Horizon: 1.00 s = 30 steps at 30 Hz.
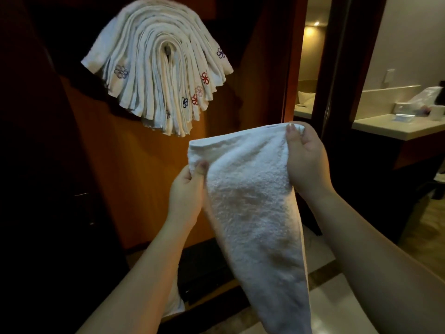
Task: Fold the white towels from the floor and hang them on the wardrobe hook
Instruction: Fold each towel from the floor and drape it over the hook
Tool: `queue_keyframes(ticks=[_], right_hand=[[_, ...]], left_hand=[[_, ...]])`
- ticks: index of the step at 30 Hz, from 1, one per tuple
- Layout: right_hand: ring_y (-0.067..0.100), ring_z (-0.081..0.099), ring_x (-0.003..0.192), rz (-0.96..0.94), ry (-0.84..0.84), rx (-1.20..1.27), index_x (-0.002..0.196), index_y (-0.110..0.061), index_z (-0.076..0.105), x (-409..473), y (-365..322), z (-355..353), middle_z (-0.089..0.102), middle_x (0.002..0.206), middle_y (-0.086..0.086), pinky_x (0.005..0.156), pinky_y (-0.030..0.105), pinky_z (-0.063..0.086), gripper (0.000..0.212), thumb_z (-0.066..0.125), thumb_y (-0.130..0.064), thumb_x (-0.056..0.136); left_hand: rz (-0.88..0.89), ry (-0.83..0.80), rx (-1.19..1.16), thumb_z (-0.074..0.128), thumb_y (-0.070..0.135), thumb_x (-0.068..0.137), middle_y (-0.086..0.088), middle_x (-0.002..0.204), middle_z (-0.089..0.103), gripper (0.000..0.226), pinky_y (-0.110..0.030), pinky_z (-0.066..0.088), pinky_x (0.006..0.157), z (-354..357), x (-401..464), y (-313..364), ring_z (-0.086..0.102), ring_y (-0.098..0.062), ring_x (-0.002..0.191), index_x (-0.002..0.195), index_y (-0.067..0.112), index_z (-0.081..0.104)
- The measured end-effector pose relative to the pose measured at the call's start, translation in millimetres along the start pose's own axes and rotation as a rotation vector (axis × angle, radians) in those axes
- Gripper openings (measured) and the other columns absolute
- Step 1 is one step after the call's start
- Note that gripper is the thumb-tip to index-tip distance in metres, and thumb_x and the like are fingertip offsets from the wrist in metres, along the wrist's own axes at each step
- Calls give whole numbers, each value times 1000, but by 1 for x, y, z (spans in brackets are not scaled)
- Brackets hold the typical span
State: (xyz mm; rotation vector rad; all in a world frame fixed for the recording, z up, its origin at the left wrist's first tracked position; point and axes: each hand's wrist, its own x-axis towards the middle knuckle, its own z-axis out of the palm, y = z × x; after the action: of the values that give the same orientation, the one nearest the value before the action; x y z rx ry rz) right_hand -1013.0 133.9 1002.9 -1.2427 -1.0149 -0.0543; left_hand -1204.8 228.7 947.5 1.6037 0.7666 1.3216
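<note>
**One towel in hand, the hook already crowded**

Up at your left, the hung towels (pixel 156 68) are draped in a thick fan over the wardrobe hook, which is itself hidden under them. They hang against the orange-brown wardrobe door (pixel 134 189), their embroidered flower corners pointing down and outward.

Lower down, your left hand (pixel 186 189) pinches the white towel (pixel 250 201) at its left top corner, thumb on the near face and fingers curled behind the cloth. Your right hand (pixel 304 157) grips the right top corner, a little higher, fingers closed round the hem. Between the two the top edge is stretched out, and the rest hangs down and narrows toward the floor, clear of the door.

The cloth is soft terry, light and limp. I judge that it will keep no shape of its own and will sag wherever you let go, so hold it by the hemmed corners, where the fabric is firmest. It is not slippery and it cannot break.

A scrap of white shows low by your left forearm; I cannot tell whether it is another towel.

To your right, a pale tabletop (pixel 397 128) carries boxes and a bag, well apart from the work.
</note>
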Motion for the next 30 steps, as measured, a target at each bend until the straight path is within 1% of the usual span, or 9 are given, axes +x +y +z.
queue_keyframes(ticks=[3,6,11,13,15,17,19,25,30], right_hand=[[-5,64,77,-14,25,-5,89,-63,57,3,0,-5,66,88,-26,61,13,49,19,43,-56,101],[-8,61,77,-18,39,-11,90,-67,54,3,-3,-9,62,86,-33,61,9,47,21,42,-54,103],[-4,65,78,38,28,20,89,-62,58,0,4,-14,66,87,-28,66,17,49,19,43,-59,100],[0,68,81,67,-3,65,88,-57,62,1,7,-15,70,89,-22,71,27,53,20,45,-60,98],[8,72,87,92,-57,123,90,-51,65,2,9,-15,73,93,-13,77,36,59,20,48,-57,99],[15,73,92,130,-121,178,99,-41,67,1,11,-15,74,98,-5,82,40,61,23,50,-56,97],[17,73,93,149,-168,189,107,-30,67,-1,11,-13,74,100,-3,83,42,61,34,52,-58,95],[17,73,98,210,-299,179,104,-41,70,-5,16,-18,74,108,-3,86,45,60,56,58,-87,74],[21,75,101,358,-440,278,106,-43,74,-18,35,-22,77,111,-1,87,47,62,59,71,-83,63]], left_hand=[[154,63,3,50,68,88,12,53,51,42,-18,35,42,3,-7,9,44,-1,46,62,37,58],[225,107,-33,47,62,88,13,50,50,39,-14,33,41,7,-10,16,44,1,45,60,36,57],[289,65,-19,38,87,77,-15,60,53,93,-24,38,47,2,-10,22,49,-14,56,76,-5,55],[204,-63,-101,49,83,78,-1,60,61,71,-22,44,49,-4,-6,26,58,-10,57,76,14,66],[42,-235,-253,67,62,84,3,85,76,35,-22,55,60,-13,3,32,73,-14,77,95,30,72],[-118,-371,-307,70,44,83,-4,104,77,44,-29,59,70,-22,12,38,75,-23,94,120,21,64],[-157,-443,-252,70,36,82,-9,105,76,46,-31,60,70,-27,17,43,74,-27,94,122,12,64],[-153,-346,-274,63,41,92,-8,105,77,38,-29,59,74,-28,11,40,74,-26,98,117,11,65],[-174,-254,-189,63,41,95,-1,102,77,31,-28,58,76,-19,7,35,74,-21,96,113,17,66]])
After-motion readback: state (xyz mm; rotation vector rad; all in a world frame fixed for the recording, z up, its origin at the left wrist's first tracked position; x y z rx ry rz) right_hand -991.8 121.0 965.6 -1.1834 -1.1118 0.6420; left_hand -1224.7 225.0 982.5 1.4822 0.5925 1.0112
